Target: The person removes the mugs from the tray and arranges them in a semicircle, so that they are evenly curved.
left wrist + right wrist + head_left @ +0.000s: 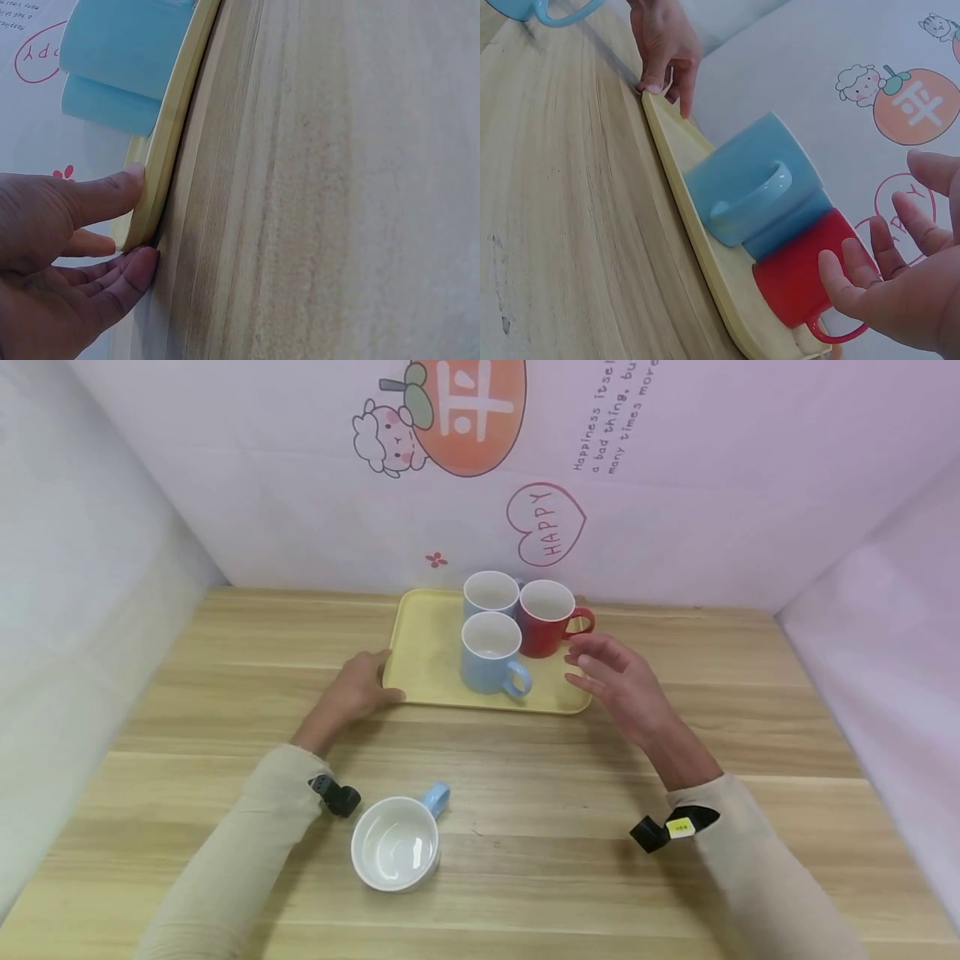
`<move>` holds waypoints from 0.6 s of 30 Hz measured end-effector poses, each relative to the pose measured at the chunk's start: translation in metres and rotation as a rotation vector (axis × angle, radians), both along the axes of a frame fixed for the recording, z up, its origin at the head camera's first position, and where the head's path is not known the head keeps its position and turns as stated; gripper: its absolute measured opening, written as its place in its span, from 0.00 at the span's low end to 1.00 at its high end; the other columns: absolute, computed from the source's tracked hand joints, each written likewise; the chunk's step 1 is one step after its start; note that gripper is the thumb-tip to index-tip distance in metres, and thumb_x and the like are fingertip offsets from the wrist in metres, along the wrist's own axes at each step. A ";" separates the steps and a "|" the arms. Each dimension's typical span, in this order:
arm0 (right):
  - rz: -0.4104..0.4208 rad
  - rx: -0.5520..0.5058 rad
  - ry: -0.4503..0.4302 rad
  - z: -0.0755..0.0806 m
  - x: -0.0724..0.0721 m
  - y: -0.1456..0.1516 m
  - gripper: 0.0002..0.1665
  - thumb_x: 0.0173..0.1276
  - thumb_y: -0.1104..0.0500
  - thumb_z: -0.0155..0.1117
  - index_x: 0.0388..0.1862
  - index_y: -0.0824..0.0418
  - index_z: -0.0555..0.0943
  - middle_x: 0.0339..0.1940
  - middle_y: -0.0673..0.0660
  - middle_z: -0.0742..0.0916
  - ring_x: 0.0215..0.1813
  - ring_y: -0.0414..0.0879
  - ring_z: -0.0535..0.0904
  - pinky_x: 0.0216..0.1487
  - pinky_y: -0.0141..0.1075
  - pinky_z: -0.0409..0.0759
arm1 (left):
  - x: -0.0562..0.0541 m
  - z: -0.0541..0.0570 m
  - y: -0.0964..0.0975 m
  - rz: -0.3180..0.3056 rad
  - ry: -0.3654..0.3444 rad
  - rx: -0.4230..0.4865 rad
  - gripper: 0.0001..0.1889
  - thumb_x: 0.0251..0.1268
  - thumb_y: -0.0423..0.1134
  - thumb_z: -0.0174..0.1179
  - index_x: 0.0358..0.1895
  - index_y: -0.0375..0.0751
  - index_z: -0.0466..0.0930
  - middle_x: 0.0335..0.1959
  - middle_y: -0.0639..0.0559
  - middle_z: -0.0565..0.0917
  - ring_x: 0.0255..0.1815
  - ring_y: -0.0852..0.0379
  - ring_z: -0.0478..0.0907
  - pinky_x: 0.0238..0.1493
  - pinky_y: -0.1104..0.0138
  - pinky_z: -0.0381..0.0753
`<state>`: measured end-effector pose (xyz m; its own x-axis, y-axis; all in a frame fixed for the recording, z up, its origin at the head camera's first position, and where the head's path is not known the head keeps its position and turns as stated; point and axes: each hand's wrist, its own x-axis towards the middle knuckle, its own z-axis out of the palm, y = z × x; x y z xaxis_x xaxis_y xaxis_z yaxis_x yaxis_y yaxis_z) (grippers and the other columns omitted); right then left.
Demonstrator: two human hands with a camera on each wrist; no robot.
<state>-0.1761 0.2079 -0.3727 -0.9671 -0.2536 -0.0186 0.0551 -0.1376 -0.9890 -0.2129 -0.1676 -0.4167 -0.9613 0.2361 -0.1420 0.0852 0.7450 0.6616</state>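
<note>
A yellow tray (423, 672) lies on the table with two light blue mugs and a red mug (542, 631) standing on it. The front blue mug (483, 670) has its handle toward the right; the other blue mug (480, 602) stands behind it. My left hand (360, 685) grips the tray's left end, thumb (112, 196) on the rim and fingers around the corner. Over the tray's right end, my right hand (618, 685) is held with fingers spread and loosely bent, holding nothing, close to the red mug's handle (836, 330).
Nearer me on the wooden table (540, 868) stands another mug (396, 845), white inside with a light blue handle, beside my left forearm. A white printed backdrop (300, 527) rises behind the tray, with white side walls (885, 602).
</note>
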 end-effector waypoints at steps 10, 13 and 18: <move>-0.044 -0.055 -0.007 0.001 -0.004 0.006 0.18 0.77 0.62 0.55 0.63 0.66 0.73 0.59 0.57 0.75 0.64 0.54 0.70 0.60 0.42 0.76 | -0.001 0.000 0.002 -0.009 -0.001 -0.008 0.23 0.58 0.33 0.71 0.55 0.30 0.76 0.40 0.38 0.78 0.43 0.43 0.73 0.52 0.51 0.74; -0.058 -0.090 -0.012 0.000 -0.006 0.012 0.16 0.78 0.62 0.55 0.61 0.63 0.75 0.59 0.57 0.75 0.62 0.53 0.70 0.58 0.42 0.77 | 0.000 -0.001 0.005 -0.010 0.009 -0.011 0.24 0.57 0.34 0.71 0.56 0.30 0.76 0.40 0.38 0.77 0.43 0.43 0.73 0.51 0.51 0.74; -0.067 -0.148 -0.014 -0.003 -0.011 0.015 0.13 0.77 0.63 0.55 0.58 0.59 0.78 0.57 0.56 0.77 0.61 0.53 0.73 0.60 0.42 0.76 | 0.002 0.003 0.003 0.018 0.005 -0.031 0.28 0.57 0.34 0.72 0.60 0.30 0.75 0.42 0.37 0.75 0.43 0.43 0.71 0.50 0.51 0.74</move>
